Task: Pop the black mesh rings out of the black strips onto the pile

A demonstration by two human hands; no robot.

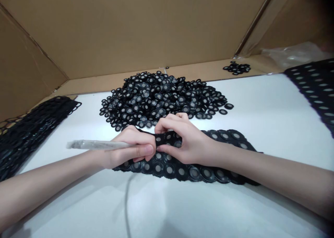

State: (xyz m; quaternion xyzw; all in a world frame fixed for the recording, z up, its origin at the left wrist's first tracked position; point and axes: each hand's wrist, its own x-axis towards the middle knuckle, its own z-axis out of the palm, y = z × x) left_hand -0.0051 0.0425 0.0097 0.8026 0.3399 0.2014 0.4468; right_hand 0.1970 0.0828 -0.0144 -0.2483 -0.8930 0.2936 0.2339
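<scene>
1) My left hand closes around the stick, at the mat
2) My right hand touches it, thumb and curled fingers apart
3) Beyond my fingers, the pile

text: none readable | labels: none readable | brands: none | numbers: none | signs: none | anywhere, any o'clock
</scene>
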